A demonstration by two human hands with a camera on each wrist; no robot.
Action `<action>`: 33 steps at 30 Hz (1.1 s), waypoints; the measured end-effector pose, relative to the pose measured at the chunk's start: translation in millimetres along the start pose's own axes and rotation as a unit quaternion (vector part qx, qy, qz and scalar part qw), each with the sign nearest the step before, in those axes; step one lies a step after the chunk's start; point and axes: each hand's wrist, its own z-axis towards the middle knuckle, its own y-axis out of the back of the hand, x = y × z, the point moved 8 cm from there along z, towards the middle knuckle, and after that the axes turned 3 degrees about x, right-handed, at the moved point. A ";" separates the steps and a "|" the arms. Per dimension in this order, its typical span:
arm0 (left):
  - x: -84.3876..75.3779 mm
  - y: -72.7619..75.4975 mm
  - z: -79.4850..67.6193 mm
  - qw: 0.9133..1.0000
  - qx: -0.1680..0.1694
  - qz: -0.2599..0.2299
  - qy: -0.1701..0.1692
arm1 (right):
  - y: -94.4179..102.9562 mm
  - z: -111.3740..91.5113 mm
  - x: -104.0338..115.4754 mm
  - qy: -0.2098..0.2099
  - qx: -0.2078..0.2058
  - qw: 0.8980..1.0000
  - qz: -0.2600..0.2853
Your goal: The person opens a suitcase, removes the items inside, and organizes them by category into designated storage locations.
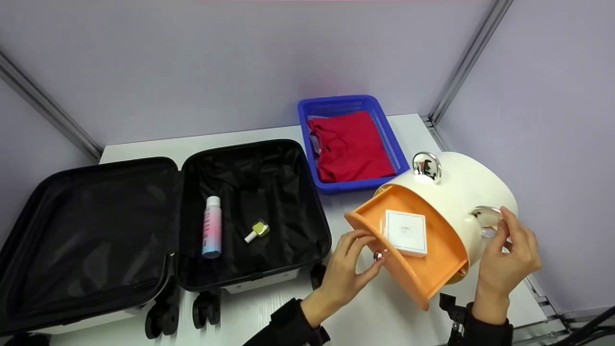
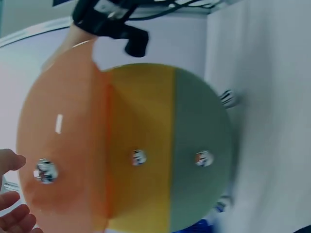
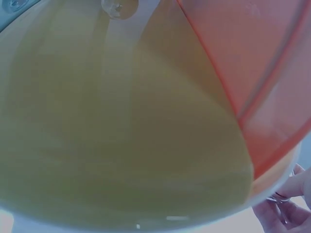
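A white barrel-shaped drawer unit [image 1: 473, 185] stands at the right, with two shiny silver round pieces on top. Its orange drawer [image 1: 439, 250] is pulled out, holding a white square box [image 1: 406, 232]. My left hand [image 1: 347, 266] is at the drawer front, fingertips at its upper edge and thumb beside the silver knob [image 1: 378, 256]. In the left wrist view, the loosely bent fingers [image 2: 17, 221] are apart from that knob. My right hand [image 1: 510, 257] pinches the nearer silver piece [image 1: 487, 216]. Below the orange drawer, the yellow drawer [image 2: 141, 121] and green drawer [image 2: 201, 126] are shut.
An open black suitcase [image 1: 314, 211] lies at the left, with a pink-and-blue spray bottle [image 1: 212, 228] and a nail polish bottle [image 1: 260, 228] in its right half. A blue basket [image 1: 387, 129] behind holds folded red cloth [image 1: 353, 146]. Walls border the white table [image 1: 269, 315] behind and at the right.
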 end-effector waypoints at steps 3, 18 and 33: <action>3.4 -8.7 -8.9 1.000 0.004 0.002 0.002 | 0.5 0.0 -0.2 0.000 0.001 1.000 -0.002; 3.2 -21.3 -17.2 0.997 0.006 -0.077 0.001 | 1.7 0.7 0.3 0.006 0.002 1.000 0.004; 0.6 -43.0 12.7 0.996 0.019 -0.081 0.009 | 1.7 2.9 -2.8 0.038 0.034 0.999 -0.014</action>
